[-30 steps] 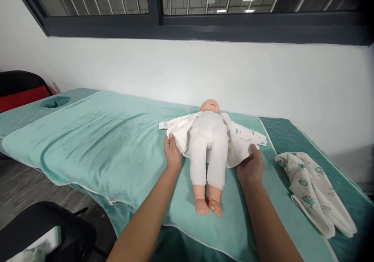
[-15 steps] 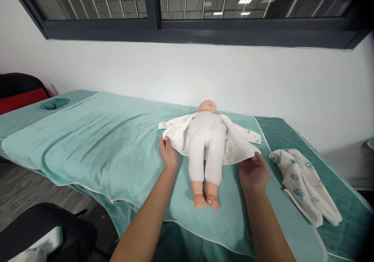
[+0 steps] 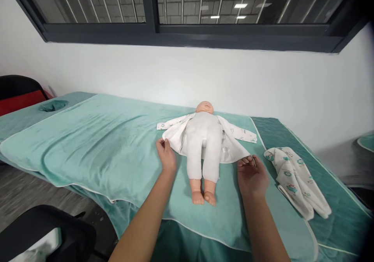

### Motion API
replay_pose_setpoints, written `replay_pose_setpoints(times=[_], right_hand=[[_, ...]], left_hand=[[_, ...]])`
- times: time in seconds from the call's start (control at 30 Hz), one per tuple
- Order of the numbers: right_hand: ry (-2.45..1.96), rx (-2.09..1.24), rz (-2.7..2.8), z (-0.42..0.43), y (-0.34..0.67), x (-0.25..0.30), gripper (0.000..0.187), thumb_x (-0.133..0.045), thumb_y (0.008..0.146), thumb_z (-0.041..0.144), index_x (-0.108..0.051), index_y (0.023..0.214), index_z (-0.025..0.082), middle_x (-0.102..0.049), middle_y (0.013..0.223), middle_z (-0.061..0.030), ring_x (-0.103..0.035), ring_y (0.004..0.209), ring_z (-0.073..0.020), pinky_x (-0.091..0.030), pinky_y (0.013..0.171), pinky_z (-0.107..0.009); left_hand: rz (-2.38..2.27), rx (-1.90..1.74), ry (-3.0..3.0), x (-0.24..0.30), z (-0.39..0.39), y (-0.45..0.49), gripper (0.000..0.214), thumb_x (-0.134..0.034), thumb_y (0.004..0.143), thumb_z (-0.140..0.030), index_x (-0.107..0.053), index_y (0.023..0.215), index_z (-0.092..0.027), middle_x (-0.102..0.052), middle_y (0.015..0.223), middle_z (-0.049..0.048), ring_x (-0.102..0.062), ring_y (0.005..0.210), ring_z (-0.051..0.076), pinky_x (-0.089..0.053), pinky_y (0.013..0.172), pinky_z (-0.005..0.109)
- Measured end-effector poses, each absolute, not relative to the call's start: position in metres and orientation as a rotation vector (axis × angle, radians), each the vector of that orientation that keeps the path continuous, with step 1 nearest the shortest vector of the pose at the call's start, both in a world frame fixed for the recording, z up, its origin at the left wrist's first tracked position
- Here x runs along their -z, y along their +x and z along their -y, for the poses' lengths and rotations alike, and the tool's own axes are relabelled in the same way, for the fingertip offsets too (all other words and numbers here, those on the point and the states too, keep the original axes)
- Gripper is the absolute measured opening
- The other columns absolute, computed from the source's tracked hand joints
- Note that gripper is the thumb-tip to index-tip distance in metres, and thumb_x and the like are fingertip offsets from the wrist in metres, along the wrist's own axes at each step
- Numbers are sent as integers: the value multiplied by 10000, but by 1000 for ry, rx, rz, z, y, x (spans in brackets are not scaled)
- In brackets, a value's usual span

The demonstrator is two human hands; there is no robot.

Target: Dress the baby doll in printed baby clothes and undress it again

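A baby doll (image 3: 203,137) with a white cloth body lies on its back, its bare feet toward me. Its arms are in the sleeves of a white printed baby shirt (image 3: 233,148), which is spread open to both sides. My left hand (image 3: 166,153) pinches the lower corner of the left front panel. At the other side, my right hand (image 3: 251,174) is closed, with thumb and fingertips at the lower corner of the right panel. Right of that hand lie folded baby pants (image 3: 296,180) with a printed pattern.
A green cover (image 3: 96,149) lies over the massage bed, which has a face hole (image 3: 53,106) at its left end. A black chair (image 3: 49,231) with a white object on it stands at lower left. Behind the bed are a white wall and a dark-framed window (image 3: 187,34).
The right shirt panel's corner has shifted slightly inward, and my right hand has turned a little around it. My left hand keeps its pinch. The whole view has shifted slightly.
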State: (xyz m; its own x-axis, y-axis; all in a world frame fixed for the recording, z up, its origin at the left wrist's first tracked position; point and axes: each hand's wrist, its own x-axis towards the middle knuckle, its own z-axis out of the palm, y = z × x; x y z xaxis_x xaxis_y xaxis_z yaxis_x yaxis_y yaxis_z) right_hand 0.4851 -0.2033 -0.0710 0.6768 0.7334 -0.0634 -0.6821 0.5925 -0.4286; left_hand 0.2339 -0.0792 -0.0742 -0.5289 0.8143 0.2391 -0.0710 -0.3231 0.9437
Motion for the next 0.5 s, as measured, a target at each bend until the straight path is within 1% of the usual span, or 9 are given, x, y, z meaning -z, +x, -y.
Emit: replay_pose_setpoints(times=[0.1,0.27,0.37,0.5], right_hand=[[-454,-844,149,208,483,70,105,-697,753,154,-621,823,139,-556,726,26,-542,657,-62,-517,572,-156],[-491,-860,220,214,480,67,138,-711,757,201,-610,841,159,-506,684,52,-477,574,-54,-462,505,-165],[-506,-860,236,216,479,67,141,-712,765,212,-609,849,163,-495,678,56,-453,553,-51,-434,482,-167],[-514,-859,251,216,478,66,138,-711,764,218,-610,841,164,-494,677,55,-447,547,-50,-426,482,-168]], left_hand=[[-1269,-1920,980,74,78,235,131,-575,912,-305,-553,1017,-229,-578,1009,16,-557,925,146,-436,869,298],[-1287,-1889,996,72,80,236,190,-576,876,-221,-529,1058,-242,-578,1111,40,-566,1046,163,-438,936,322],[-1328,-1920,1092,70,83,237,235,-548,865,-174,-508,1086,-243,-535,1195,62,-522,1151,176,-418,1002,343],[-1389,-1994,1268,69,87,238,280,-516,833,-120,-486,1088,-232,-439,1283,82,-446,1241,189,-410,1032,344]])
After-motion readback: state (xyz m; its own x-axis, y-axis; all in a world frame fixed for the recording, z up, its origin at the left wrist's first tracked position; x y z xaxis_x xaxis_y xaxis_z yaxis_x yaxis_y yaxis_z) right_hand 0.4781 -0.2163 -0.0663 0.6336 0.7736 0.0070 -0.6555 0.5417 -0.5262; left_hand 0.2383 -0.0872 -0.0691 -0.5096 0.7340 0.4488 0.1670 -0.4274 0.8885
